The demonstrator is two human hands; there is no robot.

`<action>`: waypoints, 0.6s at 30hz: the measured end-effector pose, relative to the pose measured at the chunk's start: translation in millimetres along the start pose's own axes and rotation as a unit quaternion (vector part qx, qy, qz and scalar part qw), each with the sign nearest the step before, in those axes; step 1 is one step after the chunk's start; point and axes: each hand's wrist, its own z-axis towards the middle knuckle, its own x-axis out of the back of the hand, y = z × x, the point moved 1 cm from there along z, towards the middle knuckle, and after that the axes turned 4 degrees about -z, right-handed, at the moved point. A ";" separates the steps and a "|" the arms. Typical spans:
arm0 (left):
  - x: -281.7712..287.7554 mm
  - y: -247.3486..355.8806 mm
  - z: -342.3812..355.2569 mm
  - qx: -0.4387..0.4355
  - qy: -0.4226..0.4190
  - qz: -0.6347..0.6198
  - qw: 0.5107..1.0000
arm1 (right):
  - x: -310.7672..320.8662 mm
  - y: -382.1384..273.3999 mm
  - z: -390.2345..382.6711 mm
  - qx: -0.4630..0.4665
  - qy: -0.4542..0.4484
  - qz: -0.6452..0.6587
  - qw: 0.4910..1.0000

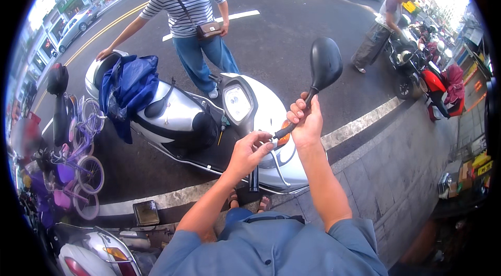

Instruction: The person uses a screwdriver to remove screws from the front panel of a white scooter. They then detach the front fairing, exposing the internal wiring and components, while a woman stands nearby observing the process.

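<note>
A black rearview mirror (pixel 326 63) with a thin stem stands raised over the front of a white scooter (pixel 266 104). My right hand (pixel 308 118) is closed around its stem, just below the mirror head. Lower down, the fingers of my left hand (pixel 251 152) are pinched at the stem's bottom end, beside the handlebar; whether a small part sits between them is hidden. Below my left hand a black handlebar grip (pixel 253 179) points toward me, and a brake lever (pixel 281 170) curves beside it. The scooter's instrument panel (pixel 238 102) faces up.
Across the scooter a person (pixel 193 25) in a striped shirt rests one hand on its rear. A blue rain cover (pixel 130 85) drapes over the seat. Purple bicycles (pixel 86 171) stand left, another scooter (pixel 99 252) lower left. At right, a second person (pixel 383 31) stands by parked motorbikes (pixel 417 62).
</note>
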 end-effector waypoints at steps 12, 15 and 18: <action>15.2 14.0 -9.6 0.036 0.007 0.005 0.999 | 7.5 50.4 -16.8 -0.040 0.041 -0.017 0.998; 38.2 22.9 -3.1 0.055 -0.051 0.122 0.990 | -15.5 75.5 -35.6 -0.058 0.013 -0.209 0.976; 71.6 7.3 -6.5 0.090 -0.024 -0.001 0.996 | -18.7 105.9 -32.9 -0.051 -0.120 -0.368 0.921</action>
